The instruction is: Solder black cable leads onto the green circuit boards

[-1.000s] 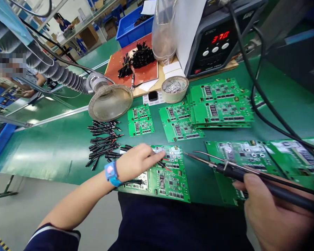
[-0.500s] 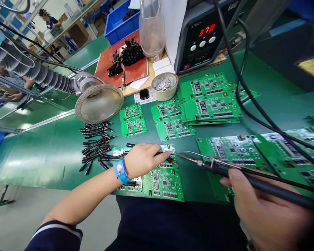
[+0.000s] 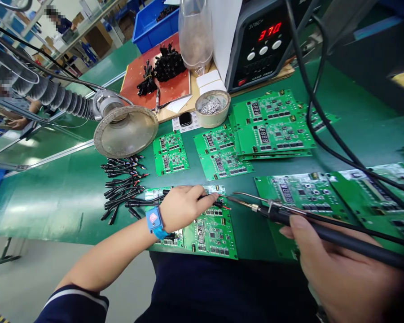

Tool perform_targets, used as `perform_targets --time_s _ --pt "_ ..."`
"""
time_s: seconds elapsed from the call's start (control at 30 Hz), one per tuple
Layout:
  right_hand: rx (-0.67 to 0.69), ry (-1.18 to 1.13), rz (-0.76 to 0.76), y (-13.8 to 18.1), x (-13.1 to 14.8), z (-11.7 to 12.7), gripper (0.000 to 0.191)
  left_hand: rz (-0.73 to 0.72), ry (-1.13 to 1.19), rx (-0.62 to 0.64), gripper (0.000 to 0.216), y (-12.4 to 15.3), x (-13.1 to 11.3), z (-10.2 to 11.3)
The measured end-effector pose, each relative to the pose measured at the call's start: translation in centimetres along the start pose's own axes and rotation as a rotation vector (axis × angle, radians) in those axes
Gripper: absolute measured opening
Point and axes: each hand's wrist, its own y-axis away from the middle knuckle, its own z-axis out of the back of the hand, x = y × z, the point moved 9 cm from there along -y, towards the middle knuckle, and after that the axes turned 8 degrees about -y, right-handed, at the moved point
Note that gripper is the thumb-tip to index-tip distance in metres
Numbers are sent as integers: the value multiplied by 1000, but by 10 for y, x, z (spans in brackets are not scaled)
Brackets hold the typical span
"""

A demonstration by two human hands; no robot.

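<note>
My left hand [image 3: 185, 206], with a blue strap on its wrist, pinches a black cable [image 3: 206, 196] over the upper part of a green circuit board [image 3: 215, 233]. Red and dark wire ends stick out past the fingertips. In my right hand [image 3: 326, 264] is a soldering iron [image 3: 292, 218] with a thin metal tube running along it. The iron's tip points left, close to the wire ends by my left fingertips; whether they touch I cannot tell. Several black cables [image 3: 123, 190] lie left of the board, some partly under my left hand.
A fume extractor hood [image 3: 126, 132] hangs at the left. Behind stand a soldering station [image 3: 261, 49] reading 370 and a round tub of metal shavings [image 3: 212, 117]. Stacked boards [image 3: 272, 125] lie at the back, more boards [image 3: 303, 193] at the right. Black cords [image 3: 340, 150] cross there.
Both hands stay nearly in place, the left still pinching the cable and the right still holding the iron. The view has shifted slightly.
</note>
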Motion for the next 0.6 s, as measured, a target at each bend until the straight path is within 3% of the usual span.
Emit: perform_targets --time_s 0.43,0.6 --pt "25 7 2 1 -4 -1 6 10 -30 -12 23 -3 -3 3" --pt "10 -24 -87 4 -13 1 5 16 -33 8 23 -4 -3 2"
